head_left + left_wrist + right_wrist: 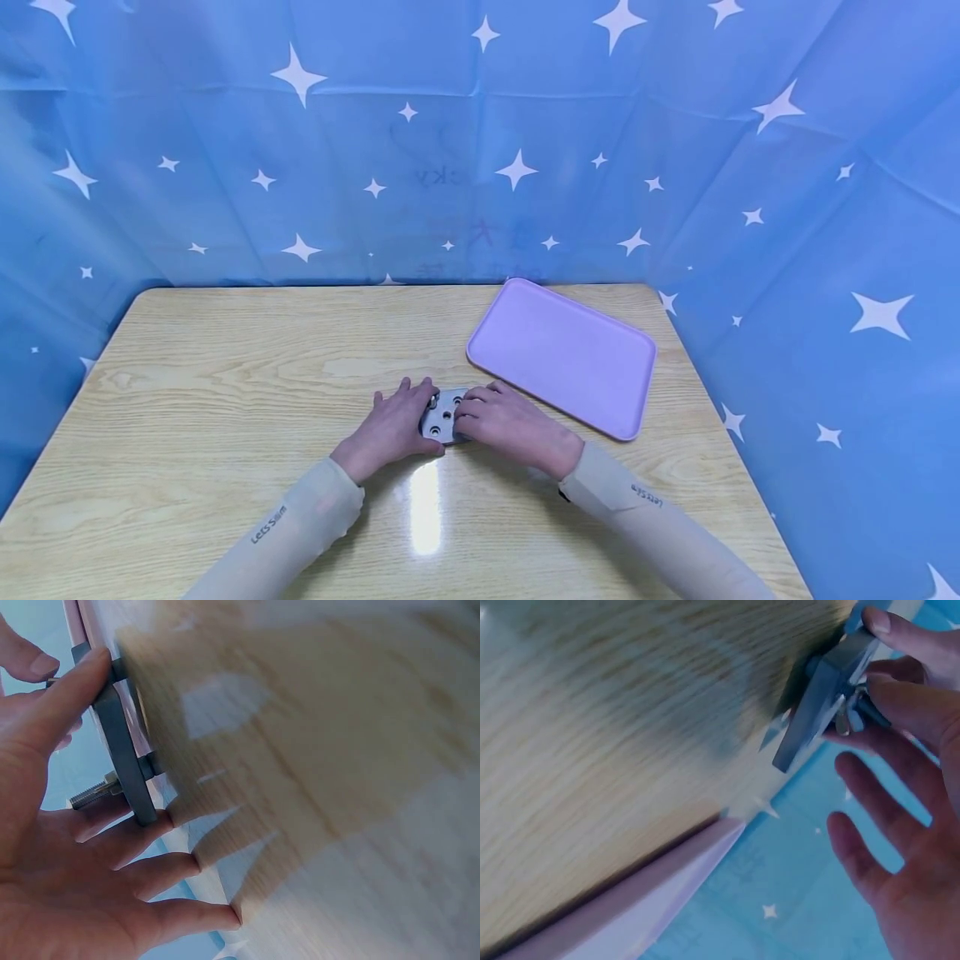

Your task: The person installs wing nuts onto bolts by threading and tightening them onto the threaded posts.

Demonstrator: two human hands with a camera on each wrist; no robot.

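Observation:
A small grey metal plate (447, 415) with several round holes is held just above the wooden table. My left hand (390, 433) grips it by opposite edges, its thumb on one end and a finger on the other; the remaining fingers spread toward the tabletop. From the plate's face sticks a threaded bolt with a nut (96, 792), seen in the left wrist view. On the plate's far half, my right hand (513, 425) pinches a bolt, mostly hidden by the fingers. A shiny metal piece (846, 721) shows beside it. Short dark stubs (150, 765) project from the underside.
A purple tray (566, 358) lies at the back right of the wooden table (225, 375), close beyond my right hand. Behind and to the right of the table hangs a blue curtain (465, 192) with white stars.

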